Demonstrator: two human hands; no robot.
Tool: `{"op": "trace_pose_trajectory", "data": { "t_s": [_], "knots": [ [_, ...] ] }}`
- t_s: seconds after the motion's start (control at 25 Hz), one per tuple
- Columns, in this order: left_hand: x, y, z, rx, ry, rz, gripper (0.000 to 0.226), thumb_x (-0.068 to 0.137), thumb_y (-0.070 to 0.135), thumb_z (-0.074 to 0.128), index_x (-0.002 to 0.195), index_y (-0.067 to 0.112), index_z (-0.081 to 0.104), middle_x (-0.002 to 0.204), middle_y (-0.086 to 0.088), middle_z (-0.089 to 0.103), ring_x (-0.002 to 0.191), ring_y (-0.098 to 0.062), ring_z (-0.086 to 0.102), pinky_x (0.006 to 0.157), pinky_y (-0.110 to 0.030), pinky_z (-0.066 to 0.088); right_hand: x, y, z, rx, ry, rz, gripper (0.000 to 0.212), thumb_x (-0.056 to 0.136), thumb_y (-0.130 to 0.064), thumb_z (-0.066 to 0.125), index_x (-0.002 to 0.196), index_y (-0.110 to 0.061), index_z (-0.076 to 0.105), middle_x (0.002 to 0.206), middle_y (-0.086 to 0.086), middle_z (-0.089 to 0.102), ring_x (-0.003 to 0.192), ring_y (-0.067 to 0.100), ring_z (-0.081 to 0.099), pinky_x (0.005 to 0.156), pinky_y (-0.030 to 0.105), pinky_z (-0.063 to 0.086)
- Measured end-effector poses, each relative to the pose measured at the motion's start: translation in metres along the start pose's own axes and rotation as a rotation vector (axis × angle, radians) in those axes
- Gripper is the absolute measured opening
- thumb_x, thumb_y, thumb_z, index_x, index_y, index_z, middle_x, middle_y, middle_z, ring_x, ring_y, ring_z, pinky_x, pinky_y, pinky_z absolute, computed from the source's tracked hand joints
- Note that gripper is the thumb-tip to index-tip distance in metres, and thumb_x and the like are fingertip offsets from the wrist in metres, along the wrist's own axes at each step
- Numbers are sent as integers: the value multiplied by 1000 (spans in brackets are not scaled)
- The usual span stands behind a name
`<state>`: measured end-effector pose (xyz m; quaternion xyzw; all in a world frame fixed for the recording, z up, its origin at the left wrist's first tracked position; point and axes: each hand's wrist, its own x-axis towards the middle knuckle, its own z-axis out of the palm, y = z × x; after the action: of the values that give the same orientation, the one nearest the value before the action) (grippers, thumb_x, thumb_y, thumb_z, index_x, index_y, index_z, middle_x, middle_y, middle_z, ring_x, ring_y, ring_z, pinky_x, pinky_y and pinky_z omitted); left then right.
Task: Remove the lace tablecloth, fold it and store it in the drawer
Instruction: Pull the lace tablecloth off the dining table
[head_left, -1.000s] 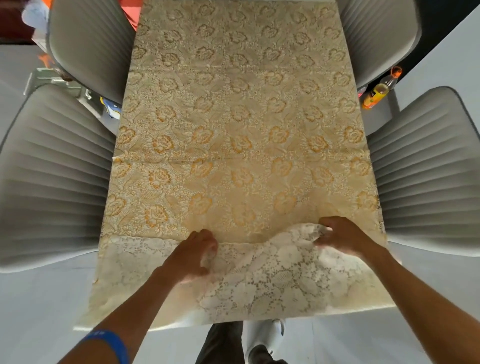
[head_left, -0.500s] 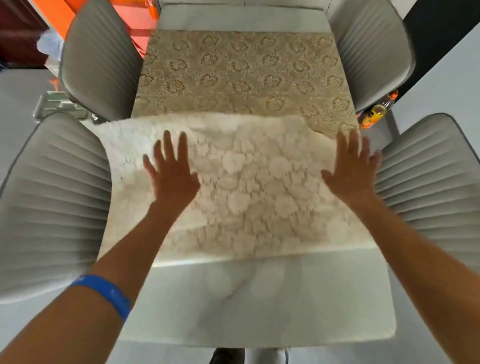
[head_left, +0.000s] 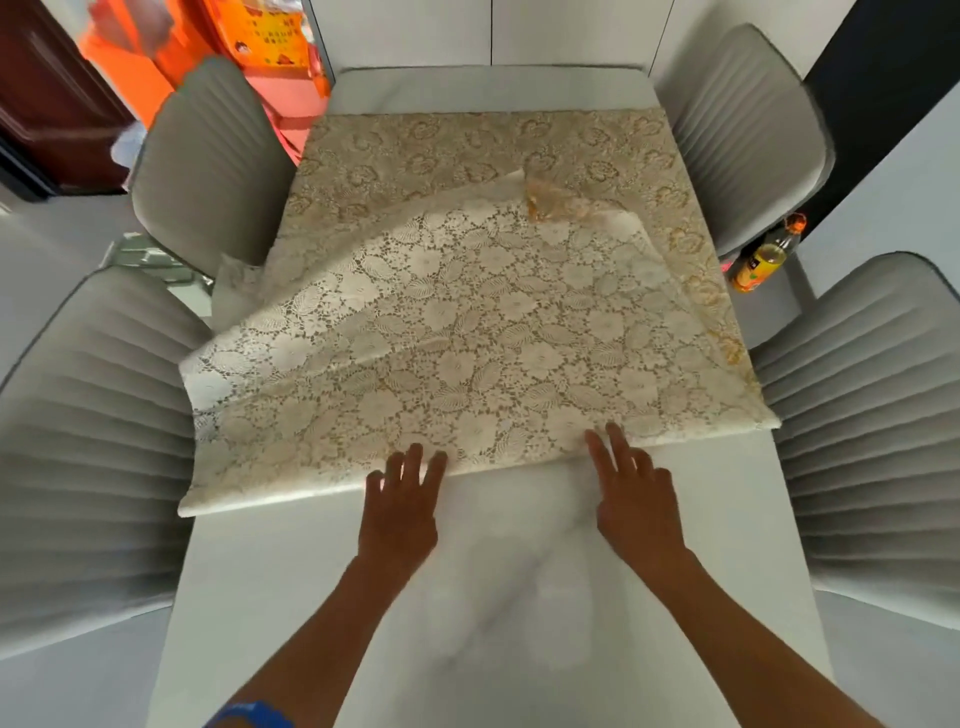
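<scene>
Partly hidden: tablecloth's (head_left: 467, 332) underlayer.

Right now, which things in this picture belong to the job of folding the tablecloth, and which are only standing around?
Belong to the job:
- lace tablecloth, folded back on itself
- table, near end bare
- left hand and right hand, fingers straight at the fold

Only standing around:
- four grey chairs, e.g.
- juice bottle on the floor
- orange items behind
</scene>
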<state>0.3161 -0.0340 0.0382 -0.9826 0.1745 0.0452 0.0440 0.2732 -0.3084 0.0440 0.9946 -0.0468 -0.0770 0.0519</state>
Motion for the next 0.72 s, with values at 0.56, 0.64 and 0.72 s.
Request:
{"op": "trace_pose_trajectory", "data": {
  "t_s": [0.56,0.64,0.72],
  "knots": [
    [-175,77,-22,-276,-548,124,28,61,34,76,88,29,70,93,12,67,92,-7,67,77,-18,49,-203,47,34,110,-164,-47,40,20,-24,88,49,-18,62,52,0,59,51,26,61,55,40,53],
    [-221,95,-25,-249,-820,77,23,81,26,57,103,26,64,107,3,62,108,-20,62,91,-29,45,-267,53,37,167,-278,-41,43,14,-24,87,48,-17,61,52,-1,59,48,25,61,51,37,51],
    [-238,101,-34,-213,-836,109,23,82,21,51,101,22,63,110,-1,63,106,-24,62,88,-32,46,-296,60,33,209,-311,-70,44,17,-23,90,51,-17,63,56,-2,61,50,24,62,46,32,47]
  ]
}}
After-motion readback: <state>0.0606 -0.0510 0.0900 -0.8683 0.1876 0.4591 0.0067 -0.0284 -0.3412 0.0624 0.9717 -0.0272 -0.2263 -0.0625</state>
